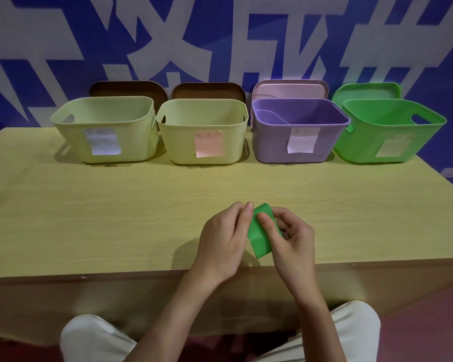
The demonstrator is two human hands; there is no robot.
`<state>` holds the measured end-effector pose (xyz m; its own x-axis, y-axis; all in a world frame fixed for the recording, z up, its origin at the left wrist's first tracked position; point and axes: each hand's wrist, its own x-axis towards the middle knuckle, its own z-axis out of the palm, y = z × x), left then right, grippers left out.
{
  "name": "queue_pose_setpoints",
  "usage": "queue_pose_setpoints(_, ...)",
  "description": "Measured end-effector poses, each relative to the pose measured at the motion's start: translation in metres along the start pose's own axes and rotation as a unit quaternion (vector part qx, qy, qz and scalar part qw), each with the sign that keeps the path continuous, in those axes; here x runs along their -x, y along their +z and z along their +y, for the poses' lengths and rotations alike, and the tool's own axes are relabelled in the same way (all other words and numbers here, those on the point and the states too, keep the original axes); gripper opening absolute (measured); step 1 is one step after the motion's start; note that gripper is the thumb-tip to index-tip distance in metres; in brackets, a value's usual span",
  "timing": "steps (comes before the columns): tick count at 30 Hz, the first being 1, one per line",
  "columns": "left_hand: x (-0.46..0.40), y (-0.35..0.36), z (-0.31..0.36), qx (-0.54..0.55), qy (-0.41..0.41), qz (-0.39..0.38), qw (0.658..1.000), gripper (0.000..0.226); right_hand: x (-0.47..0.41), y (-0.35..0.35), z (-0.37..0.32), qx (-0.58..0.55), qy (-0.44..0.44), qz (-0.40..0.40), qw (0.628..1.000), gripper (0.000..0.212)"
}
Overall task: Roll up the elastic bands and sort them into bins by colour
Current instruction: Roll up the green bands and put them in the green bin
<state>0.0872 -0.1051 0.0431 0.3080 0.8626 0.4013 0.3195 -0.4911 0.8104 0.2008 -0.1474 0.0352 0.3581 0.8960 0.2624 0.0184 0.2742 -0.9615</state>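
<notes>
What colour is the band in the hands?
Green, a rolled band, seen clearly in the head view.

A pale wooden table [115, 212] carries four plastic bins in a row along its far edge: two pale yellow-green bins [131, 142] [183, 142], one purple bin [272, 147], one bright green bin [361, 142].

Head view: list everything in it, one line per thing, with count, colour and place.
Pale green bins: 2, pale yellow-green, back left of table, each with a paper label.
Purple bin: 1, purple, right of them, labelled.
Green bin: 1, bright green, far right, labelled.
Lids: 4, two brown, one pink, one green, upright behind the bins.
Table: 1, light wood.
Wall: blue with white shapes.
Elastic band: 1, green, rolled, held above the table's front edge.
Left hand: fingers hold the band.
Right hand: fingers hold the band.
</notes>
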Motion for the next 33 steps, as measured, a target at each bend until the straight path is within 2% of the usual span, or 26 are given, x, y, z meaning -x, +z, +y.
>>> queue_pose_setpoints(3, 0.001, 0.003, -0.005, -0.047, 0.026, 0.012, 0.998, 0.036, 0.001, 0.001, 0.0, -0.016, 0.003, 0.002, 1.0, 0.019)
queue_pose_setpoints(5, 0.0, 0.005, -0.006, -0.065, 0.032, 0.029, 0.997, 0.037, 0.002, -0.001, 0.0, -0.03, 0.005, -0.007, 1.0, 0.024)
queue_pose_setpoints(10, -0.002, 0.003, -0.003, -0.042, -0.002, 0.03, 0.999, 0.044, 0.005, -0.01, -0.002, -0.054, 0.036, -0.043, 0.997, 0.036)
queue_pose_setpoints(13, 0.001, 0.006, 0.005, 0.081, -0.081, 0.013, 0.993, 0.048, 0.005, -0.015, 0.001, -0.035, 0.022, -0.049, 0.998, 0.037)
queue_pose_setpoints(16, 0.002, 0.008, 0.016, 0.202, -0.216, 0.002, 0.955, 0.045, 0.004, -0.017, -0.001, -0.004, -0.013, -0.071, 0.997, 0.038)
queue_pose_setpoints(18, 0.003, 0.008, 0.018, 0.243, -0.263, -0.016, 0.934, 0.041, 0.004, -0.016, -0.002, -0.001, -0.028, -0.077, 0.997, 0.032)
queue_pose_setpoints(20, 0.002, 0.008, 0.017, 0.234, -0.281, -0.036, 0.93, 0.039, 0.005, -0.015, 0.0, 0.006, -0.034, -0.075, 0.997, 0.026)
queue_pose_setpoints(23, -0.001, 0.01, 0.009, 0.159, -0.249, -0.042, 0.954, 0.046, 0.005, -0.015, 0.006, 0.007, -0.017, -0.06, 0.998, 0.018)
queue_pose_setpoints(27, -0.005, 0.008, -0.01, 0.065, -0.111, -0.02, 0.991, 0.057, -0.007, -0.013, 0.015, 0.005, 0.003, -0.013, 1.0, 0.018)
queue_pose_setpoints(30, -0.012, 0.006, -0.022, 0.015, -0.055, -0.032, 0.998, 0.043, -0.021, -0.004, 0.024, 0.007, 0.016, -0.003, 1.0, 0.008)
queue_pose_setpoints(33, -0.026, 0.008, -0.031, -0.012, -0.049, -0.012, 0.999, 0.032, -0.038, 0.003, 0.03, -0.019, 0.039, -0.009, 0.999, 0.006)
